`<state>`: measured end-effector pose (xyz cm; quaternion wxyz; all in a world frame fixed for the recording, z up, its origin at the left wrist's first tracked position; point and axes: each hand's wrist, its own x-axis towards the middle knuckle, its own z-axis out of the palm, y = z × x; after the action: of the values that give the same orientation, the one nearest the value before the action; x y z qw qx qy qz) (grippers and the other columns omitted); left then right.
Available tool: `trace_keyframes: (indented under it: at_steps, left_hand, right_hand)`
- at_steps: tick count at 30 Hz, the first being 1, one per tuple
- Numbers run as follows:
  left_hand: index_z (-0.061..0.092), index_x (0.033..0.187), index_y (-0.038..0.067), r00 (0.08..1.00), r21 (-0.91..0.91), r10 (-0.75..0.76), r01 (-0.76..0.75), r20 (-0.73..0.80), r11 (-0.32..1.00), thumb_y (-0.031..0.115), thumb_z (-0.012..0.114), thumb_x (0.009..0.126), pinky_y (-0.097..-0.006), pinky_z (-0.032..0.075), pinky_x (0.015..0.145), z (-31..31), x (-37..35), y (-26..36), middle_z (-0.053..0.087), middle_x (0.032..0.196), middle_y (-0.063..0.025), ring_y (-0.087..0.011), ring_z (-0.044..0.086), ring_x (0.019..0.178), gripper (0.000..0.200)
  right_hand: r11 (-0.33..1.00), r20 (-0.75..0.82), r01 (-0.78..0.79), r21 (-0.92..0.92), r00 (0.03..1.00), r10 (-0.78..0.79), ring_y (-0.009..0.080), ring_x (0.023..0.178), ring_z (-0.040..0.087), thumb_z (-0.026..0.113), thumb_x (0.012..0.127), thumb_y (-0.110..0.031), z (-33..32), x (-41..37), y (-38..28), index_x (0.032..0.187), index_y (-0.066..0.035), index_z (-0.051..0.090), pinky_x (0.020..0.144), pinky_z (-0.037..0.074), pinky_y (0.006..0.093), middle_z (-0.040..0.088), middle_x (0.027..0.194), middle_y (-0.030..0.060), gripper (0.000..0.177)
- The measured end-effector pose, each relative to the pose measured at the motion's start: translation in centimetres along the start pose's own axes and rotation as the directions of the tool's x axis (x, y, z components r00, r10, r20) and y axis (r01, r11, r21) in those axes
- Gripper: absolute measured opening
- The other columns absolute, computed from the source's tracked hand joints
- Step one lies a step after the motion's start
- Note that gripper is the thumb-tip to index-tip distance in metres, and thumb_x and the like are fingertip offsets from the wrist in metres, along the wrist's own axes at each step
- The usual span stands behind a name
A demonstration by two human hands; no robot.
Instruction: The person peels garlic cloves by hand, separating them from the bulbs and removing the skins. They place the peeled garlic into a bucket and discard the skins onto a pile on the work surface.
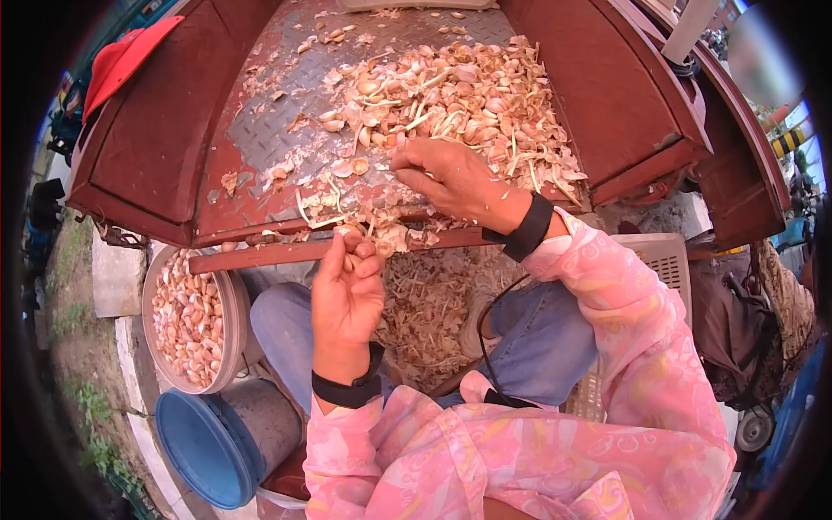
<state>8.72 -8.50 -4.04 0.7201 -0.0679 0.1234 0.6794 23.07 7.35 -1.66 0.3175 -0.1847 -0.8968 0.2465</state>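
- Our left hand [348,290] is curled, palm toward us, near the metal bed [273,82]; we cannot tell whether it grips anything.
- Our right hand [452,178] is half-bent beside the garlic cloves [472,100], its hold unclear.
- The cloves lie heaped on that bed.

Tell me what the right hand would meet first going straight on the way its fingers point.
The right hand would probably first meet the loose garlic pieces just beyond it, though it may be raised enough to pass over them; depth is unclear.
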Motion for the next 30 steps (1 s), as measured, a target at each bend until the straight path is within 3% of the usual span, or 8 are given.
trace_keyframes:
  at_steps: [3, 6, 8, 14, 19, 24, 28, 30]
  left_hand:
    - [0.051, 0.098, 0.002, 0.911, 0.371, 0.412, -0.384, 0.003, 0.846, 0.025, 0.044, 0.094, -0.0145, 0.03, 0.039, 1.0, -3.0, 6.2, 0.044, 0.072, -0.0001, -0.0056, 0.037, 0.055, 0.024]
    - [0.053, 0.099, 0.001, 0.536, 0.772, 0.842, -0.56, 0.06, 0.301, 0.024, 0.046, 0.093, -0.0144, 0.026, 0.041, -1.1, -6.1, 14.5, 0.045, 0.072, 0.0007, -0.0034, 0.036, 0.056, 0.025]
    - [0.056, 0.102, -0.001, 0.331, 0.949, 0.938, -0.315, 0.102, 0.008, 0.023, 0.047, 0.092, -0.016, 0.037, 0.052, -4.5, -8.2, 20.4, 0.053, 0.079, -0.0019, -0.0049, 0.046, 0.065, 0.027]
    - [0.053, 0.112, -0.004, 0.374, 0.837, 0.792, 0.07, 0.483, -0.543, 0.021, 0.048, 0.091, -0.0261, 0.042, 0.083, -4.5, -8.3, 21.0, 0.058, 0.101, -0.0091, -0.015, 0.055, 0.092, 0.033]
    - [0.048, 0.121, 0.002, 0.734, 0.872, 0.486, -0.313, 0.474, -0.377, 0.021, 0.05, 0.091, -0.0224, 0.047, 0.065, 3.7, -0.3, 5.0, 0.056, 0.107, -0.0089, -0.0105, 0.057, 0.079, 0.036]
    - [0.051, 0.117, 0.001, 0.805, 0.887, 0.379, -0.377, 0.456, -0.266, 0.021, 0.048, 0.093, -0.0187, 0.044, 0.051, 3.0, 4.7, 0.7, 0.06, 0.085, -0.0037, -0.0051, 0.054, 0.061, 0.031]
    - [0.054, 0.101, -0.001, 0.74, 0.884, 0.519, -0.463, 0.427, -0.066, 0.015, 0.047, 0.092, -0.0188, 0.039, 0.044, 3.1, 4.8, -1.2, 0.056, 0.068, -0.0029, -0.0058, 0.05, 0.051, 0.019]
    - [0.054, 0.097, 0.001, 0.758, 0.878, 0.531, -0.475, 0.38, 0.05, 0.018, 0.044, 0.094, -0.0166, 0.037, 0.042, 2.9, 4.7, -1.4, 0.055, 0.067, -0.0022, -0.0045, 0.048, 0.049, 0.02]
  right_hand:
    - [0.934, 0.054, -0.118, -0.338, 0.988, 0.144, 0.03, 0.076, 0.057, 0.053, 0.082, -0.018, -1.7, 1.7, 2.3, 0.085, -0.005, 0.059, 0.067, 0.045, 0.0388, 0.059, 0.079, 0.0102, 0.014]
    - [0.858, 0.098, -0.11, -0.502, 0.978, 0.183, 0.0291, 0.075, 0.057, 0.056, 0.078, -0.017, -0.7, 2.5, 3.0, 0.082, -0.007, 0.059, 0.063, 0.044, 0.0393, 0.06, 0.078, 0.0089, 0.011]
    - [0.874, 0.103, -0.099, -0.475, 0.981, 0.167, 0.0292, 0.075, 0.058, 0.059, 0.074, -0.015, 0.3, 3.1, 2.9, 0.077, -0.008, 0.057, 0.061, 0.044, 0.04, 0.06, 0.076, 0.0089, 0.008]
    - [0.908, 0.163, -0.058, -0.415, 0.977, 0.137, 0.0319, 0.075, 0.058, 0.057, 0.074, -0.012, 1.3, 3.8, 2.2, 0.081, -0.006, 0.056, 0.063, 0.044, 0.0413, 0.06, 0.075, 0.0113, 0.009]
    - [0.98, 0.154, 0.064, -0.19, 0.987, -0.035, 0.0339, 0.075, 0.058, 0.055, 0.075, -0.011, 0.9, 4.1, 0.0, 0.081, -0.003, 0.057, 0.064, 0.045, 0.042, 0.059, 0.075, 0.0151, 0.011]
    - [0.993, 0.067, 0.117, -0.021, 0.991, -0.115, 0.035, 0.072, 0.058, 0.057, 0.073, -0.009, 0.2, 2.8, -2.0, 0.079, -0.001, 0.057, 0.063, 0.046, 0.041, 0.059, 0.073, 0.0158, 0.011]
    - [0.994, 0.001, 0.055, 0.095, 0.998, -0.055, 0.017, 0.064, 0.061, 0.063, 0.078, -0.007, 0.1, 1.5, -2.1, 0.084, -0.002, 0.058, 0.058, 0.047, 0.027, 0.06, 0.072, 0.0075, 0.01]
    - [0.855, 0.064, -0.137, 0.5, 0.991, 0.121, 0.0112, 0.068, 0.06, 0.061, 0.081, -0.007, 0.4, 0.9, -2.0, 0.085, -0.002, 0.058, 0.06, 0.048, 0.0229, 0.061, 0.076, 0.0028, 0.008]
